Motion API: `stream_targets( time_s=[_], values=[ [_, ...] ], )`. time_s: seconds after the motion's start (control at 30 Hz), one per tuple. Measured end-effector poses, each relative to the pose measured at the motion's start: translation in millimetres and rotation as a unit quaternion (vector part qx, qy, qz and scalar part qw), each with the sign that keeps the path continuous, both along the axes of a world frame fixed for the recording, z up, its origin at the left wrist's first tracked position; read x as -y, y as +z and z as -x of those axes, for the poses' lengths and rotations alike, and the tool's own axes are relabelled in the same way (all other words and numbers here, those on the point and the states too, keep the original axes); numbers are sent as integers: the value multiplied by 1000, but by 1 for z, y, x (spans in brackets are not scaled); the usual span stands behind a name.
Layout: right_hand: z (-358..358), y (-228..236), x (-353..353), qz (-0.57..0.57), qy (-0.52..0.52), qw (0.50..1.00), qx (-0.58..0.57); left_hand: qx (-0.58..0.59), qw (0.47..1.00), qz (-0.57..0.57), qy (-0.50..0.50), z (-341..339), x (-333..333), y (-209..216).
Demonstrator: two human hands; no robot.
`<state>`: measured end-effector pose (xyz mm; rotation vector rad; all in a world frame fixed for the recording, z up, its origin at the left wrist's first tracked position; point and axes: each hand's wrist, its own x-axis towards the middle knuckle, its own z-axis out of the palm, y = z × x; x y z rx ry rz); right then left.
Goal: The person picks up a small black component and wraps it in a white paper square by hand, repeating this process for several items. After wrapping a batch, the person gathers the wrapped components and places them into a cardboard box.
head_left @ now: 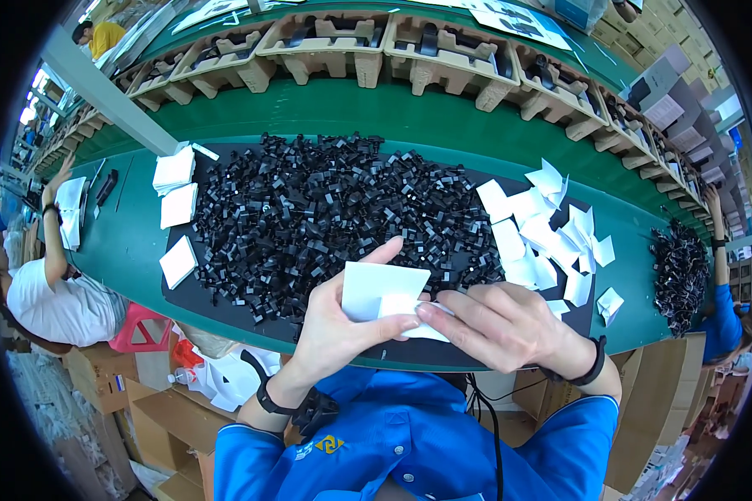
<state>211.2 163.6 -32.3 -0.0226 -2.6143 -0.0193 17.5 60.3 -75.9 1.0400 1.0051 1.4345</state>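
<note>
My left hand (338,313) is closed round a small stack of white paper sheets (384,284), its thumb on the near side. My right hand (510,321) pinches the lower right part of the same paper, where a sheet appears bent or folded away from the others. Both hands are in front of my chest, over the near edge of a large heap of small black plastic parts (334,200). To the right of the heap lies a loose pile of bent white papers (543,234). Flat stacks of white paper (178,205) sit along its left side.
Beyond the green table (125,242) runs a row of brown pulp trays (326,50) with black items. A grey post (109,92) stands at back left. Co-workers' arms reach in at the left (52,225) and right (718,242), beside another black heap (679,267). Cardboard boxes (175,417) stand below.
</note>
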Motion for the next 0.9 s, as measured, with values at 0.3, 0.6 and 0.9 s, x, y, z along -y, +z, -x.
stream_targets(
  time_s=[0.3,0.6,0.9],
  values=[
    [4,-9,-6,491,-43,868,60,24,997,68,7,-6,8,2],
    [35,17,-8,373,-6,914,159,-166,985,-10,-54,16,9,-11],
    [169,53,-219,132,-311,940,-42,76,981,87,156,62,20,7]
  ],
)
